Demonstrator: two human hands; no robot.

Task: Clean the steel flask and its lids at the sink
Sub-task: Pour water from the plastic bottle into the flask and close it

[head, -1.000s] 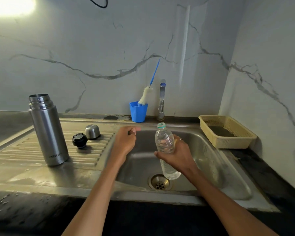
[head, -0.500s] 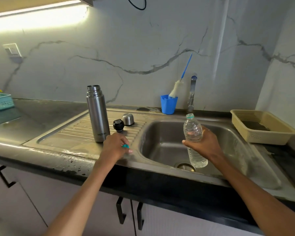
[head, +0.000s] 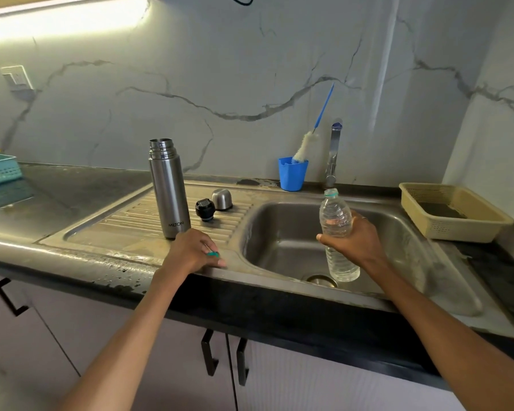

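Right hand (head: pixel 355 240) grips clear plastic water bottle (head: pixel 337 232), uncapped, upright over sink basin (head: pixel 279 232). Left hand (head: pixel 192 253) pinches small teal cap (head: pixel 212 254) at sink's front edge. Cylindrical steel flask (head: pixel 169 188) stands upright, mouth up, on drainboard (head: pixel 125 223); black inner lid (head: pixel 205 209) and steel cup lid (head: pixel 221 199) beside it.

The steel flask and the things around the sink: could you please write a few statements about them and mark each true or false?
1. The tall steel flask stands upright and uncapped on the ribbed draining board. True.
2. The right hand holds a blue cup. False: it grips a clear plastic water bottle over the steel sink basin.
3. The black inner lid and the steel cap lie inside the basin. False: both sit on the draining board.
4. The left hand holds a small teal bottle cap. True.
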